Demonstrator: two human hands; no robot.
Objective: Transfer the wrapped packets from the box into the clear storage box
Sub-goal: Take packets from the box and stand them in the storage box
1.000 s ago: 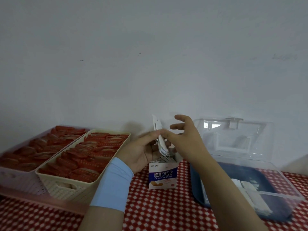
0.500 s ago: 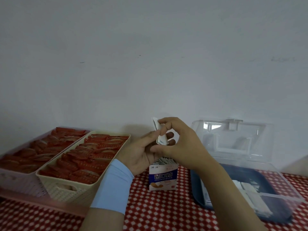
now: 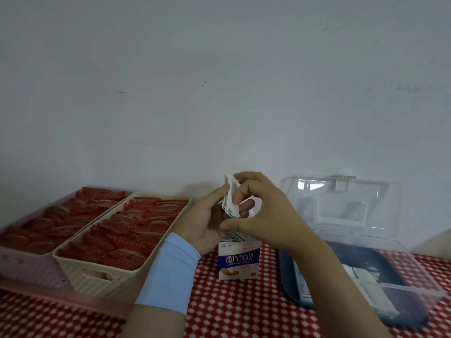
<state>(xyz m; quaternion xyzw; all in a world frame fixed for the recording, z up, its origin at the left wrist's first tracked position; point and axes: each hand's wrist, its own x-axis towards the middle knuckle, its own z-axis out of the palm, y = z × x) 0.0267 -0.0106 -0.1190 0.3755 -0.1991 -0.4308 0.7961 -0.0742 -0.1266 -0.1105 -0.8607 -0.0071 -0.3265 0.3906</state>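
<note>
Holding a stack of wrapped packets (image 3: 230,202) just above the bandage box (image 3: 239,261), we grip it with our left hand (image 3: 207,223) and right hand (image 3: 267,215), fingers curled round it. The remaining packets (image 3: 236,236) crowd that box; only a few transferred packets (image 3: 363,274) lie in the clear storage box (image 3: 412,261), so we judge most is left.

likely a home: red dotted tablecloth (image 3: 231,313), plain white wall (image 3: 219,81), plastic baskets (image 3: 109,286) full of red sachets (image 3: 134,230).

The right hand (image 3: 266,215) has curled its fingers over the packets (image 3: 230,203).
</note>
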